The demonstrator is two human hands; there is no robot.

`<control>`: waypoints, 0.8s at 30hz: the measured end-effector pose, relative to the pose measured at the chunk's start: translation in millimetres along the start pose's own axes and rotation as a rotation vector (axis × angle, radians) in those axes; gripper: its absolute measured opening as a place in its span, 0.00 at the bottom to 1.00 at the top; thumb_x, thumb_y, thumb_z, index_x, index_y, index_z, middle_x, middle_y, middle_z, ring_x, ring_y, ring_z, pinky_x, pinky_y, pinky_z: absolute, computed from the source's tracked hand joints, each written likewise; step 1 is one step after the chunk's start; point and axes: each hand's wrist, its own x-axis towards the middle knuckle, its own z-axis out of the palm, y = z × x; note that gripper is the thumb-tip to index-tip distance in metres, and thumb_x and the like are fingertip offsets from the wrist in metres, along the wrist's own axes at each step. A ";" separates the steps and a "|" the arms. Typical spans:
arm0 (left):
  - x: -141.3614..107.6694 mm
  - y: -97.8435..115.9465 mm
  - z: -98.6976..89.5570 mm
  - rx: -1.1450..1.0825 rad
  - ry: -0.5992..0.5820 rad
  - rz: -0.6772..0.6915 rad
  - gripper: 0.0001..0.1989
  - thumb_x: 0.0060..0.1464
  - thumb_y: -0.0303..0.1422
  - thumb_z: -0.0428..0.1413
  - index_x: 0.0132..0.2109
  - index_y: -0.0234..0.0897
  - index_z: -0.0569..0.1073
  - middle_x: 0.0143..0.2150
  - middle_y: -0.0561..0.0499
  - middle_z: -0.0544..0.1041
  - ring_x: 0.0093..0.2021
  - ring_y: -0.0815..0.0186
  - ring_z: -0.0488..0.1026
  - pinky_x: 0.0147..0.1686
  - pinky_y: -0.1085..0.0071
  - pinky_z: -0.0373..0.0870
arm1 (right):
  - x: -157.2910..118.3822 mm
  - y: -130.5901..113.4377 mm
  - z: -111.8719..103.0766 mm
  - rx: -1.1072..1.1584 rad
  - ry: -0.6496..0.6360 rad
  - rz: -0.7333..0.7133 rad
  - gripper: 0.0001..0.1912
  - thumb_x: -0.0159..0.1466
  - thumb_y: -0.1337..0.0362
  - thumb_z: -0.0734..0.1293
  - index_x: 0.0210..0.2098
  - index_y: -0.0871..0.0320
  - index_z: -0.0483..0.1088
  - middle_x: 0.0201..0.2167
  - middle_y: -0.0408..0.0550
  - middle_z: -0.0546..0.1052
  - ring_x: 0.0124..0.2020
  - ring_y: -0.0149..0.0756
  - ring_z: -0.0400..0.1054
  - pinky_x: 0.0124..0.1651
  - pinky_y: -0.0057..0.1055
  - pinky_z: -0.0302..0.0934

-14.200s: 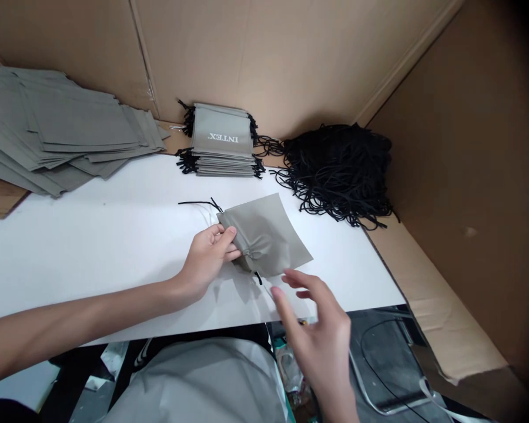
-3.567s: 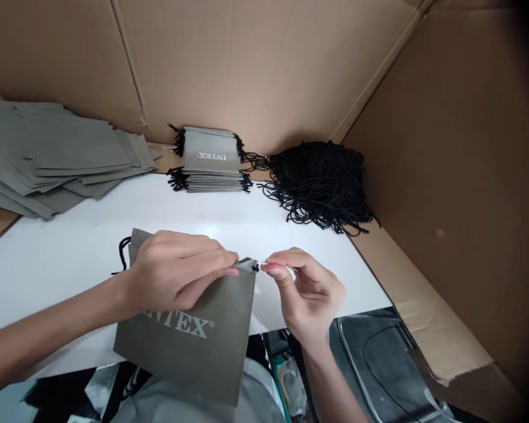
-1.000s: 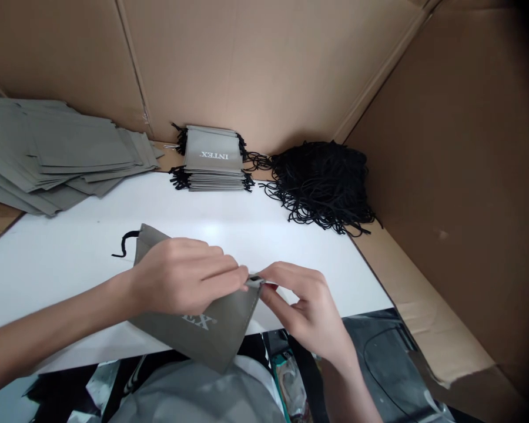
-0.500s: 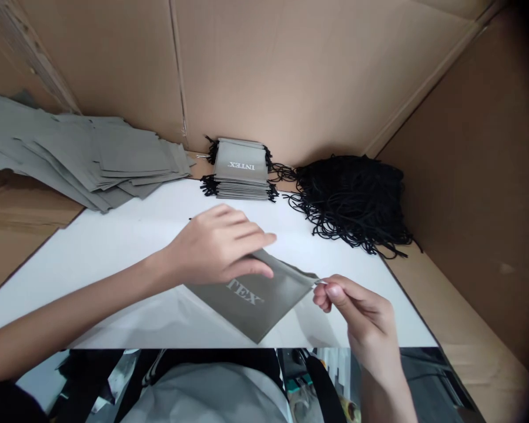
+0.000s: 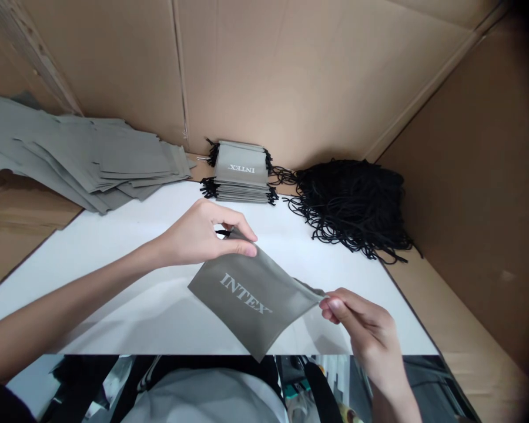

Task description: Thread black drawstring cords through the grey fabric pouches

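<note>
Grey pouch (image 5: 251, 282) held over the white surface (image 5: 127, 232)

Loose grey pieces (image 5: 130, 150) heaped far left, clear of the work. Left grip (image 5: 200, 232) pinches pouch's upper edge. Printed stack (image 5: 240, 155) behind; black cords (image 5: 352, 202) further right, likely within reach. Right grip (image 5: 370, 329) pinches pouch's right corner, probably keeping the edge taut.

The single view comes from a camera worn on the person's head, looking forward and down, over the wearer's grey clothing (image 5: 207, 399) at six o'clock. It faces a cardboard wall (image 5: 312, 76) at twelve. The white tabletop (image 5: 127, 223) crosses the middle, near the lens; left hand (image 5: 198, 235) and right hand (image 5: 370, 329) reach in from eight and five o'clock. Blackness cuts the corner at two.
</note>
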 end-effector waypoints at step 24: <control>-9.3 -7.2 45.3 0.089 0.171 0.448 0.08 0.55 0.28 0.65 0.43 0.37 0.77 0.36 0.52 0.83 0.33 0.69 0.79 0.37 0.76 0.75 | 20.8 -26.2 -8.6 -0.539 0.210 -0.285 0.20 0.72 0.55 0.61 0.60 0.55 0.68 0.60 0.54 0.71 0.62 0.48 0.63 0.61 0.44 0.59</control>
